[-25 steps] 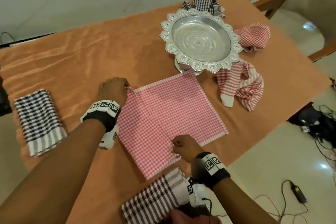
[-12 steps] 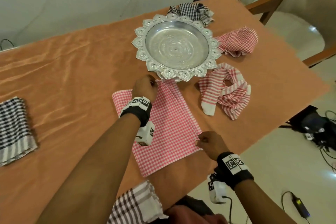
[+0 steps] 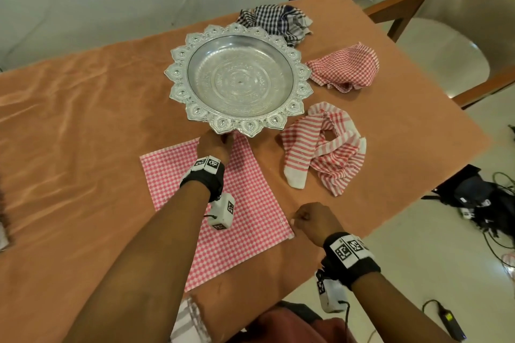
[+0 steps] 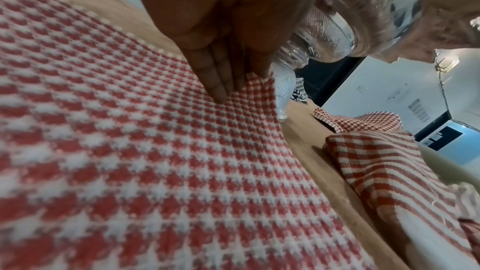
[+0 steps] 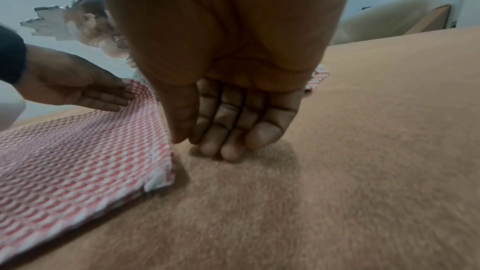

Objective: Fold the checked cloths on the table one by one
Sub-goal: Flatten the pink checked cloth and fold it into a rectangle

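— Head view: where does the red checked cloth (image 3: 245,211) lie?
— Folded flat near the table's (image 3: 83,120) front edge, its far corner under the left hand (image 3: 213,147), fingers straight, beside the silver tray (image 3: 237,78).
— And the right hand (image 3: 312,220)?
— Relaxed, holding nothing, fingertips on bare table just beside the cloth's right edge.

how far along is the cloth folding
Done: the pink checked cloth has its first fold, lying as a doubled rectangle.
In hand: left hand rests on its far corner; right hand sits beside its edge.
Left: three crumpled cloths by the silver tray.
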The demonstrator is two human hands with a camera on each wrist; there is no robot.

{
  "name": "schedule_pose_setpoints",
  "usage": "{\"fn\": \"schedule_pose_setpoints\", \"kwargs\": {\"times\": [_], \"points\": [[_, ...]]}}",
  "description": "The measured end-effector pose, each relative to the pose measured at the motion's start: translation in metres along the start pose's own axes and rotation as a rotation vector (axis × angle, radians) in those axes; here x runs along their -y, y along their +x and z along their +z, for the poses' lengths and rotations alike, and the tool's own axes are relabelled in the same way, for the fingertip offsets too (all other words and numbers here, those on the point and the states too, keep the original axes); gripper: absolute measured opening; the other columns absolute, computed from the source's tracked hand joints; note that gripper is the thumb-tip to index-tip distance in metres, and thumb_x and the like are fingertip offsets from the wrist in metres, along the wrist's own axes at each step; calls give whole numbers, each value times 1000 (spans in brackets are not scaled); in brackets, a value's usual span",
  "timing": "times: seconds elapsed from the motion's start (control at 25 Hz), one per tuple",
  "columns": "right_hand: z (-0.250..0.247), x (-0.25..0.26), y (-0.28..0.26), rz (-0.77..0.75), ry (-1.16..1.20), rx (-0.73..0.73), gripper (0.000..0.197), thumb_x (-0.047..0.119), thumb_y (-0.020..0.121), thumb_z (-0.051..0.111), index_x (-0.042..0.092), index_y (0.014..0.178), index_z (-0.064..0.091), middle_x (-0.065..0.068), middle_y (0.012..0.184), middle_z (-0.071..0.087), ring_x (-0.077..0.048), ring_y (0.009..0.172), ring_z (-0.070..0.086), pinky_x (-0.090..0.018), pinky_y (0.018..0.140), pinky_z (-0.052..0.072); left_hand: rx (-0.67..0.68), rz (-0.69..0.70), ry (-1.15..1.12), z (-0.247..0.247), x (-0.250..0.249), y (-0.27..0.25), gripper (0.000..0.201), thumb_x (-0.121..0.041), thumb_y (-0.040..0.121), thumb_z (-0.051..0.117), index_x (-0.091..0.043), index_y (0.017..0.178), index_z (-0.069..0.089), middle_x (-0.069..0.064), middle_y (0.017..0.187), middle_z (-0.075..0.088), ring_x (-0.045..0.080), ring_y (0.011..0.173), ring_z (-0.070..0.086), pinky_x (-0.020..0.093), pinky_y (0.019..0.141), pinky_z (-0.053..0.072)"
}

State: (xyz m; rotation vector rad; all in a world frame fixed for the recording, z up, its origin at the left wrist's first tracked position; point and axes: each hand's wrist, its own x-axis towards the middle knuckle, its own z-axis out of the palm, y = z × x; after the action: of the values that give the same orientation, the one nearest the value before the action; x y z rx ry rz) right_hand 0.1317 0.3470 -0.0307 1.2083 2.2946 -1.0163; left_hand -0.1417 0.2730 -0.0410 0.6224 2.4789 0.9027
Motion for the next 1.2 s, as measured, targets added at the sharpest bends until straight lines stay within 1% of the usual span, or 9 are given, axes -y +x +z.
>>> {"fn": "schedule_pose_setpoints", "kwargs": {"times": [0.12,0.32,0.44,0.6,0.72,0.84,0.96,1.08,1.2], "points": [[0,-1,5,-2,-12,16,10,33,88,61,26,80,63,5,86,62,-15,82,58,-26,69,42,81,2,81,4,1,-4,33,-26,94,53,-2,115,64,19,115,65,36,107,60,35,87,45],[-3,24,0,-56,-41,-98,17,30,90,55,19,87,67,-2,89,68,-18,78,61,-30,69,49,-127,-30,-52,-37,19,-61,31,-12,91,56,-8,121,61,13,130,51,30,110,57,30,91,41],[2,63,0,-215,-59,-196,19,24,91,53,13,95,69,-6,93,69,-21,81,62,-31,72,50,-221,-204,-23,-52,55,-115,34,-17,88,58,-13,122,60,11,133,46,32,111,55,39,94,46],[29,141,19,-546,-218,-34,25,25,94,51,13,111,66,-5,111,66,-24,102,60,-34,86,47,-208,-553,-135,-62,88,-180,55,-18,86,59,-12,137,40,17,138,38,39,114,52,44,96,44],[52,202,29,-708,-325,11,30,18,95,49,16,122,60,-5,122,61,-25,114,55,-39,94,45,-152,-666,-241,-56,95,-202,62,-15,84,62,-10,139,34,16,137,42,38,117,50,40,93,42],[68,245,28,-860,-591,103,48,2,90,47,20,134,51,-4,133,53,-27,119,50,-43,96,45,-110,-665,-268,-49,98,-202,37,-16,84,61,-11,119,48,12,117,59,34,107,58,35,84,46],[83,266,23,-992,-866,201,59,-5,85,49,21,138,47,-5,148,38,-29,131,38,-43,98,42,-38,-609,-215,-49,101,-200,24,-19,86,59,-16,109,61,7,113,66,27,101,63,33,86,50],[89,268,23,-988,-1089,246,50,2,88,53,23,134,52,-7,158,18,-32,144,14,-49,110,28,-28,-493,-202,-52,95,-199,11,-20,88,55,-19,99,56,7,108,65,26,96,63,32,81,49],[81,277,26,-980,-1194,162,35,7,90,55,19,122,62,-9,159,17,-33,147,8,-53,115,19,-72,-350,-211,-69,86,-202,13,-24,92,49,-21,104,49,4,104,67,26,91,64,36,77,50]]}}
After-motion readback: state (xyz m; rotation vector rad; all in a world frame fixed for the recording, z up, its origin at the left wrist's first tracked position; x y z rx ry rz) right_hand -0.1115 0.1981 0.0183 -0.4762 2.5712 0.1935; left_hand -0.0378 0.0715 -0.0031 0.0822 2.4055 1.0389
